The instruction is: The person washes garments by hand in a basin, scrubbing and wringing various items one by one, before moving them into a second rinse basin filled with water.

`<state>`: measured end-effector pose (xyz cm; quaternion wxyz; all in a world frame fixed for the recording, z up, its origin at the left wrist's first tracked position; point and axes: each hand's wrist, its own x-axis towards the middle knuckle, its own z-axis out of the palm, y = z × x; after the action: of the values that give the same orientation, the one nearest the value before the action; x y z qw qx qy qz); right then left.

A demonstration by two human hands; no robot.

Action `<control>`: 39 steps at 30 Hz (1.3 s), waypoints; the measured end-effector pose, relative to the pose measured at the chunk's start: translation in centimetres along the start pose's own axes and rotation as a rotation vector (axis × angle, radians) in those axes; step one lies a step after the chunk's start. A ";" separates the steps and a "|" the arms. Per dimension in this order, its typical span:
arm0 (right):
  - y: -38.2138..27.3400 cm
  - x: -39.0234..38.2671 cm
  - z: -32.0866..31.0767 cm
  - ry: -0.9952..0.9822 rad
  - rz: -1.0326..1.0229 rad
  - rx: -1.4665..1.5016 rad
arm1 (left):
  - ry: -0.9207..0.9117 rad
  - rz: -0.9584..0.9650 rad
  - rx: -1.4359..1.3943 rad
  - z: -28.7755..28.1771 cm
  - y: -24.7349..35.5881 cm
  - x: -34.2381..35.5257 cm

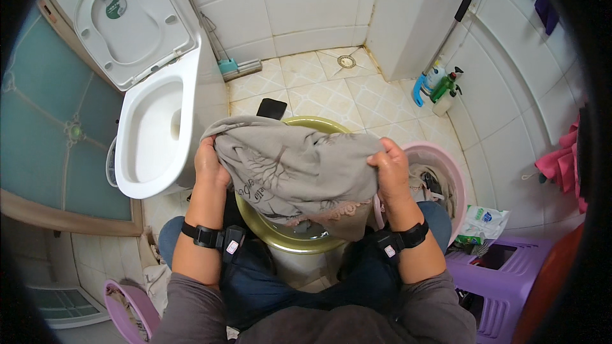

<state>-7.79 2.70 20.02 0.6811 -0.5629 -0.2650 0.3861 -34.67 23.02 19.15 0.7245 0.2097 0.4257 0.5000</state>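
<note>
Between my two hands a grey garment [306,169] with dark printed tree shapes and a pinkish lace edge is stretched out. My left hand [211,164] is closed on its left end, and my right hand [390,169] pinches the right end. Under the cloth stands a yellow-green basin [261,237], its middle mostly covered. Some water and a bit of wet cloth show in the basin below the lace edge. The garment's lower part hangs down over the basin's near right side.
A pink basin [460,181] with clothes stands right of my right hand. Beyond it are a purple stool [510,280], a white-green packet [482,223] and several bottles [441,89]. At left stands an open toilet [131,146]; a pink bucket [141,302] sits lower left.
</note>
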 end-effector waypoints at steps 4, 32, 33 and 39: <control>0.7 0.8 -1.8 0.098 0.017 0.157 | -0.040 -0.045 0.120 -1.9 -2.9 2.0; 22.6 0.6 3.8 -0.318 0.187 -1.482 | -0.516 0.072 2.082 -6.7 -21.3 4.1; 23.1 1.0 3.5 -0.306 0.176 -1.471 | -0.514 0.062 2.051 -7.1 -21.7 4.6; 23.4 4.7 3.4 -0.466 0.403 -1.475 | -0.549 0.027 2.055 -7.0 -22.5 7.6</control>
<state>-13.19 10.12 -2.23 -0.0226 -0.8101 -0.4809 0.3347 -27.15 19.71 -4.23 0.2652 0.8311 0.4633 -0.1558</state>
